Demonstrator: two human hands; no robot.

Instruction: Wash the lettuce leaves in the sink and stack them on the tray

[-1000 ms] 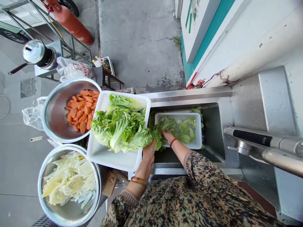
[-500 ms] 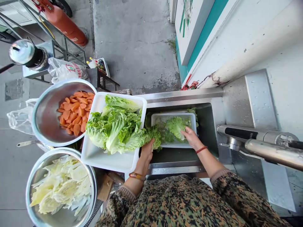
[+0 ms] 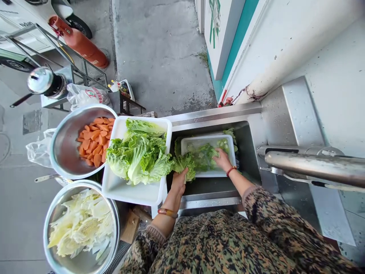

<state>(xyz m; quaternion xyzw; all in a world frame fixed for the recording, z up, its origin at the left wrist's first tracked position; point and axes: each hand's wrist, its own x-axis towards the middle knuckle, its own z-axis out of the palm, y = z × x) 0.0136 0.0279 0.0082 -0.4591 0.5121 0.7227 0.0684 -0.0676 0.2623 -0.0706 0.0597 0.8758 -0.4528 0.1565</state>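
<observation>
My left hand (image 3: 179, 182) is closed on some lettuce leaves (image 3: 184, 164), between the white tray and the sink basin. My right hand (image 3: 222, 160) grips a green lettuce leaf (image 3: 210, 151) at the water in a white tub (image 3: 205, 175). That tub stands in the steel sink (image 3: 248, 152), with more leaves floating in it. To the left, a white tray (image 3: 128, 193) bears a heap of lettuce (image 3: 139, 152). The fingertips of my right hand are partly hidden by the leaf.
A steel bowl of carrot slices (image 3: 95, 140) and another bowl of cut cabbage (image 3: 82, 224) stand left of the tray. The tap (image 3: 308, 163) reaches over the sink's right side. Farther off are a pot (image 3: 40, 80) and a red gas cylinder (image 3: 82, 45).
My left hand has shifted slightly right with its leaves, away from the heap on the tray. My right hand has moved a little left, and its leaf sits lower in the tub. The view has shifted slightly.
</observation>
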